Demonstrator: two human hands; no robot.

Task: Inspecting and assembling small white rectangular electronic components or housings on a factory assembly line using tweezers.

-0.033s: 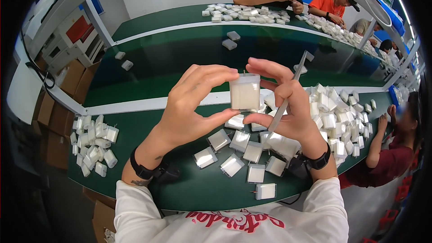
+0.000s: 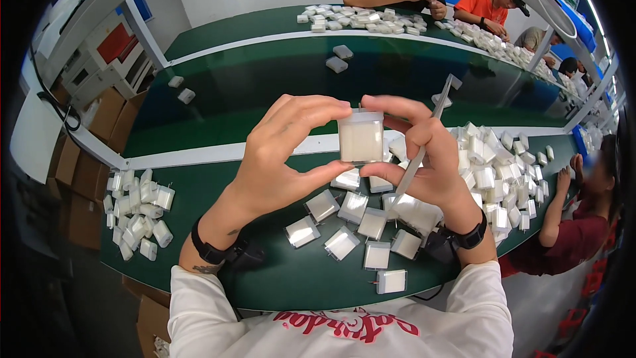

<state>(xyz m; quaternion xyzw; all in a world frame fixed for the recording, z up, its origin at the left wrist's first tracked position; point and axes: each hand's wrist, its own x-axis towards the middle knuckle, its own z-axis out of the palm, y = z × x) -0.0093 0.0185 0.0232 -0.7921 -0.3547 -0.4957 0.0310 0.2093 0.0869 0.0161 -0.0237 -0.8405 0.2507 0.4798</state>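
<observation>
Upright in front of me is a white rectangular block (image 2: 361,138), charger-like, with a greyish top band, a glossy clear cover and a thin metal pin on top. My left hand (image 2: 281,142) grips its left corners, fingertips above and thumb below. My right hand (image 2: 424,152) meets its right corners with index finger and thumb. Metal tweezers (image 2: 414,171) lie across the right hand, held by its curled fingers, tips pointing up and away. Beneath my hands, several similar blocks (image 2: 342,243) lie loose on the green table (image 2: 218,179).
A big heap of blocks (image 2: 493,176) lies to the right, a smaller pile (image 2: 138,215) to the left. A white frame rail (image 2: 199,157) runs behind my hands. Beyond it is a dark green belt (image 2: 245,79) with a few blocks. Co-workers sit across and at right; cardboard boxes (image 2: 106,126) stand left.
My right index fingertip and thumb have moved slightly left, in against the block's corners. The blocks on the belt have shifted very slightly left. My left hand stays put.
</observation>
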